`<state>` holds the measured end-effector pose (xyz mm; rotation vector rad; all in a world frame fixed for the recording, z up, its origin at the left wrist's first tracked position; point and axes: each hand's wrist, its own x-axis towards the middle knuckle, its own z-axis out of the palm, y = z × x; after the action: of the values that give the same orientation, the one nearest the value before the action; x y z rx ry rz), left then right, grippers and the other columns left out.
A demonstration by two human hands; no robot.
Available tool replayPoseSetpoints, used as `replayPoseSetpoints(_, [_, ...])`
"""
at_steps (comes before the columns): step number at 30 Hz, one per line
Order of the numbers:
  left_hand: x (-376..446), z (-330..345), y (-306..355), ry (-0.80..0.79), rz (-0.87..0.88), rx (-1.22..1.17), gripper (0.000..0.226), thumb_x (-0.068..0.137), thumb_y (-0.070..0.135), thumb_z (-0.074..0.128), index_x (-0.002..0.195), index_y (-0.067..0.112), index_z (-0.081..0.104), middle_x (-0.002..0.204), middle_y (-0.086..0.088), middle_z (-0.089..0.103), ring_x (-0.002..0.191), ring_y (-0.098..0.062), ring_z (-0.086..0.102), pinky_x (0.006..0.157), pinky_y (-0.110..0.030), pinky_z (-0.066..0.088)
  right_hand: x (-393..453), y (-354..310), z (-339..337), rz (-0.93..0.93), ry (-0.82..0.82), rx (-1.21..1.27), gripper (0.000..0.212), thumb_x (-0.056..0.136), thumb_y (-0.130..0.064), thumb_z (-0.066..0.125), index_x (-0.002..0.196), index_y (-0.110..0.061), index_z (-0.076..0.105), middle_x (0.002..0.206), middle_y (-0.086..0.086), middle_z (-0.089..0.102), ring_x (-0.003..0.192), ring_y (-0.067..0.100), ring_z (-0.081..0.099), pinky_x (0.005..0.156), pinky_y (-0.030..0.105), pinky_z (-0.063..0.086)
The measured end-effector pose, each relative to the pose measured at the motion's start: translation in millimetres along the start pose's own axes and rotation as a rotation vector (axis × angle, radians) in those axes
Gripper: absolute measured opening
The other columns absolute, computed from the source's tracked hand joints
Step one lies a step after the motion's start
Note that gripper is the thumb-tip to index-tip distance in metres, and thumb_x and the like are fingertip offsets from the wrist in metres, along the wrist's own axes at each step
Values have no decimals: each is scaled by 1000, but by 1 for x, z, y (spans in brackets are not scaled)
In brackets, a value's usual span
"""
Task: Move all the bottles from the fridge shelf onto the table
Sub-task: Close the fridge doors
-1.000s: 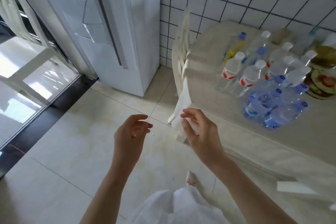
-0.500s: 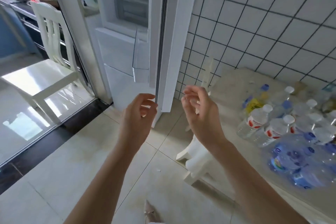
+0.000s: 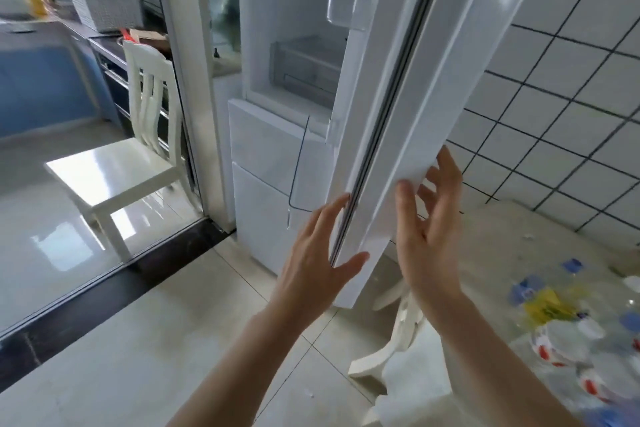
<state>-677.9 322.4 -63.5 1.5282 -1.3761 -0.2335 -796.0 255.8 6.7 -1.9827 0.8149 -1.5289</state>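
Observation:
The white fridge [image 3: 277, 163] stands ahead with its upper door [image 3: 398, 121] swung open edge-on toward me. My left hand [image 3: 311, 263] lies flat against the door's inner edge by the dark seal, fingers spread. My right hand [image 3: 429, 236] touches the door's outer face near its lower corner, fingers spread. Neither hand holds anything. Inside the open compartment I see a clear drawer [image 3: 304, 69] and no bottles. Several plastic bottles [image 3: 568, 340] with blue and white caps stand blurred on the table [image 3: 502, 253] at the lower right.
A white chair [image 3: 128, 156] stands to the left beyond a dark floor threshold [image 3: 104, 288]. Another white chair [image 3: 398, 333] is tucked against the table below the door. A tiled wall [image 3: 571, 97] rises behind the table. Kitchen counters with a basket [image 3: 104, 7] sit at the far left.
The view has swung up from the table and floor to the fridge. Both hands rose and reached forward onto the edge of the open door.

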Motion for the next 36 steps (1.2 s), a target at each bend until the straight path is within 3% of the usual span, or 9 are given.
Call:
replayPoseSetpoints(6, [10, -36, -47, 166, -10, -119, 85, 75, 51, 71, 146, 23, 34, 136, 5, 53, 122, -7, 54, 97, -28, 52, -2, -8, 69, -120, -61, -64, 59, 93, -24, 57, 144, -23, 28, 129, 13, 47, 118, 14, 54, 78, 35, 60])
replayPoseSetpoints(9, [24, -75, -82, 199, -29, -138, 89, 72, 54, 73, 145, 17, 38, 134, 1, 55, 119, -9, 57, 96, -18, 49, 1, -15, 124, -169, -78, -103, 62, 93, -29, 59, 146, -24, 26, 133, 10, 40, 118, 22, 53, 83, 38, 57])
replayPoseSetpoints(15, [64, -162, -151, 101, -101, -153, 77, 84, 55, 61, 149, 36, 24, 137, 25, 43, 126, 1, 49, 102, -20, 44, 21, -31, 243, -223, -111, -227, 70, 90, -34, 59, 149, -26, 21, 139, 16, 32, 125, 24, 43, 99, 36, 50])
replayPoseSetpoints(19, [102, -212, -201, 25, -149, -196, 72, 88, 47, 59, 151, 34, 25, 146, 14, 46, 131, -5, 48, 108, -36, 45, 47, -36, 311, -217, -97, -269, 68, 90, -34, 60, 148, -31, 23, 140, 20, 30, 130, 28, 36, 101, 36, 47])
replayPoseSetpoints(22, [133, -239, -233, -17, -145, -234, 64, 90, 41, 61, 144, 47, 29, 140, 22, 50, 126, 9, 47, 108, -24, 42, 65, -38, 355, -206, -79, -329, 68, 90, -30, 61, 147, -30, 26, 142, 22, 29, 131, 31, 37, 99, 34, 48])
replayPoseSetpoints(25, [162, -257, -259, -29, -155, -252, 59, 91, 33, 61, 126, 63, 23, 121, 44, 43, 112, 29, 41, 92, -1, 38, 81, -33, 389, -220, -97, -435, 66, 91, -28, 61, 148, -26, 27, 146, 25, 25, 135, 34, 33, 102, 31, 40])
replayPoseSetpoints(27, [178, -265, -277, -50, -151, -256, 59, 93, 34, 59, 132, 62, 25, 127, 39, 46, 114, 23, 45, 95, -7, 42, 93, -26, 404, -255, -130, -502, 64, 92, -24, 61, 148, -26, 30, 149, 27, 20, 141, 35, 25, 108, 39, 38])
replayPoseSetpoints(31, [220, -272, -321, -45, -184, -349, 52, 96, 35, 57, 145, 37, 39, 124, 10, 65, 113, -9, 63, 95, -44, 53, 125, -5, 438, -296, -160, -562, 57, 94, -25, 58, 147, -26, 35, 152, 22, 14, 146, 38, 11, 106, 58, 38])
replayPoseSetpoints(36, [283, -277, -351, 40, -201, -427, 34, 96, 25, 59, 126, 39, 51, 115, 15, 68, 110, -2, 63, 95, -30, 53, 164, 31, 488, -289, -171, -643, 61, 94, -29, 59, 148, -29, 31, 156, 20, 12, 147, 36, 1, 106, 68, 30])
